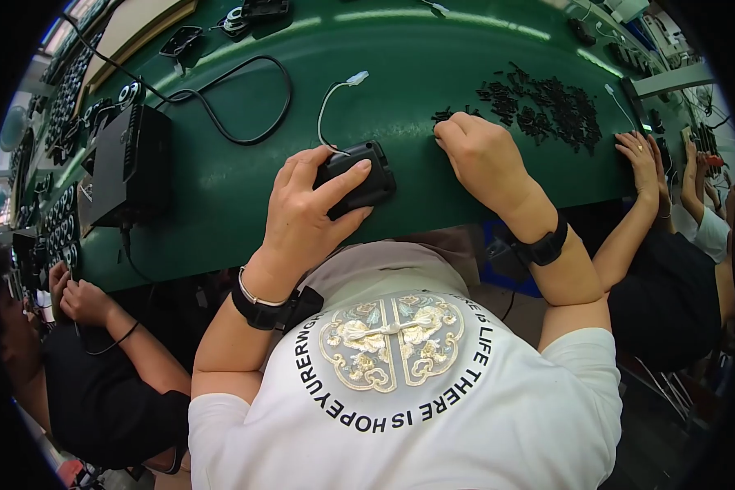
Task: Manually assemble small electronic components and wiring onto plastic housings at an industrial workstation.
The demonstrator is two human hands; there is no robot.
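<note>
My left hand point(306, 208) is wrapped round a black plastic housing point(373, 175), fingers on its left side and top, and rests with it on the green table. From the housing's top runs a thin white-and-grey cable point(322, 114) that ends in a white connector point(357, 78). To the right, my right hand point(486, 155) is closed in a pinch at the table, beside a small cluster of short black pieces point(465, 111). Its fingertips are partly hidden, so what they hold does not show. A larger scatter of the same short black pieces point(547, 106) lies beyond it.
A black box-shaped unit point(132, 167) stands on the green table point(220, 188) at left, near a looped black cable point(286, 98). Black housings point(184, 41) lie at the far left. Co-workers' hands are close on the left point(82, 300) and the right point(641, 163).
</note>
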